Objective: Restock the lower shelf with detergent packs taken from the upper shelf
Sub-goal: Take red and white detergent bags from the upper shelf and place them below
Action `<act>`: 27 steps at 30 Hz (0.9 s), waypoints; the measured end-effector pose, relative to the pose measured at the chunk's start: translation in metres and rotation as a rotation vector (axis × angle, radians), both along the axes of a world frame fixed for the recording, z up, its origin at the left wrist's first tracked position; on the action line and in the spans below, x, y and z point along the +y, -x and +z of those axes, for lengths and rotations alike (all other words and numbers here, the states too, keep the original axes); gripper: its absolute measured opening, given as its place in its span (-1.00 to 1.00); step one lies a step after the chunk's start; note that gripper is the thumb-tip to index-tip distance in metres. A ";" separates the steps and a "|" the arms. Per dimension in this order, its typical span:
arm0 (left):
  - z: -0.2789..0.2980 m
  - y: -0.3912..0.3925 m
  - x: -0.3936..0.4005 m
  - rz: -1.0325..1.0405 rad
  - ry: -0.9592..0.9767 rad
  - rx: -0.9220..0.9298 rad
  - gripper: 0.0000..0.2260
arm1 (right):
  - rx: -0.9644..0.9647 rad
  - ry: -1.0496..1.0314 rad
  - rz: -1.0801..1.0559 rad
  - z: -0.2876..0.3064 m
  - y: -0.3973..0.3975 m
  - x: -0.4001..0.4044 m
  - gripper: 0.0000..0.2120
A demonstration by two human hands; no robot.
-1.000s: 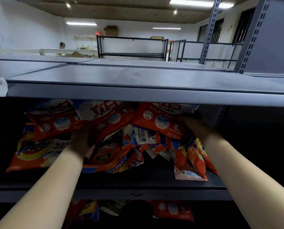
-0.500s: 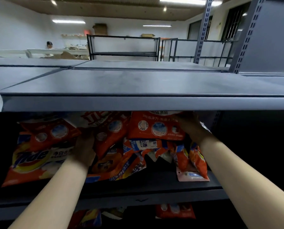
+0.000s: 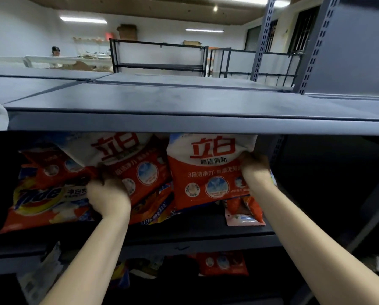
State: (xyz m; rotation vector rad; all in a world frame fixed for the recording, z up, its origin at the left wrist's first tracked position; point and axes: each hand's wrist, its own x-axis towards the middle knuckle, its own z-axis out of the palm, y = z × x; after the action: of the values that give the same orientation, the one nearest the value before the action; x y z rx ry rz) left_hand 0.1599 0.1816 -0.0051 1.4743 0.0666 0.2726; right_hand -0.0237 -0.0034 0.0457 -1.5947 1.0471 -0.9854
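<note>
On the upper shelf [image 3: 197, 230], under the grey deck above:

- Right-hand pack [image 3: 206, 172]: red-and-white detergent pack, upright and raised off the heap. Right hand [image 3: 255, 170] grips its right edge, fingers curled into the film.
- Left-hand pack [image 3: 135, 166]: same make, tilted, leaning against the first. Left hand [image 3: 108, 195] grips it low on its left side, fingers wrapped round the bag.
- Tide pack [image 3: 41, 194]: orange and yellow, lying flat at the left end, untouched.
- Small sachets [image 3: 244, 211]: loose cluster directly beneath the right-hand pack, one pale sachet near the shelf's front edge.
- Further packs: partly buried between the two held packs; number cannot be told.

Lower shelf [image 3: 184, 282]: dark; one red pack [image 3: 222, 263] and some other bags visible on it. Neither held pack has reached it.

Risks, as judged:

- Clearance under the grey deck looks tight; a pack top could catch on its front lip during withdrawal.
- Each pack is held by one edge only; the contents may sag and the film slip from the fingers.
- Lifting the right-hand pack may drag the small sachets forward and tip them over the front edge.
- Pulling the tilted pack may unsettle the buried packs leaning on it.
</note>
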 end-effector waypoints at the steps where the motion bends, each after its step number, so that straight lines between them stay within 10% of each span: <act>1: -0.005 0.002 0.003 0.014 -0.032 -0.063 -0.57 | -0.012 -0.007 -0.016 -0.002 0.006 0.002 -0.79; 27: -0.029 0.123 0.037 -0.937 -0.104 -0.217 -0.56 | -0.118 0.100 -0.944 -0.019 0.224 0.107 -0.73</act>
State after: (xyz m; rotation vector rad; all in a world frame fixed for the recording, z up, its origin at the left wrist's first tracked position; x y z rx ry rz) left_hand 0.0366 0.2191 -0.0343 1.4191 -0.8049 -0.3344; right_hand -0.2480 0.1033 0.0269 -1.0575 1.7319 -1.7374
